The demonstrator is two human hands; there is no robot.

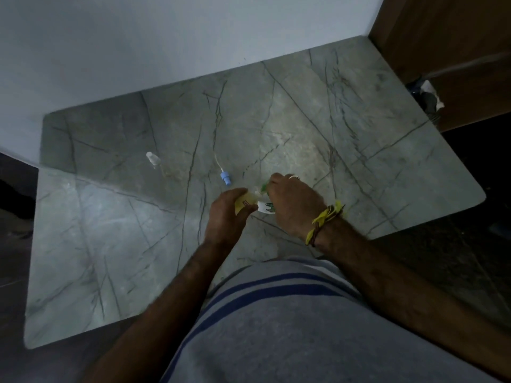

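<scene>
Left hand point(226, 210), right hand point(294, 204) grip seemingly a bottle point(249, 201); marble table point(110, 244), white wall point(138, 51).

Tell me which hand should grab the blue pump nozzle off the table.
Right, probably. The left hand grips the bottle by its body; the right hand curls over its top end, and the blue pump nozzle lies just left of its fingertips.

The view is dim and grainy. A pale glare lies on the marble table point(110, 217) toward eight o'clock, with a softer bright patch at centre. The corners at four and nine o'clock sink into black. The table's edges bow with wide-angle distortion. The bottle point(244, 201) at centre looks smeared, its label unreadable.
</scene>
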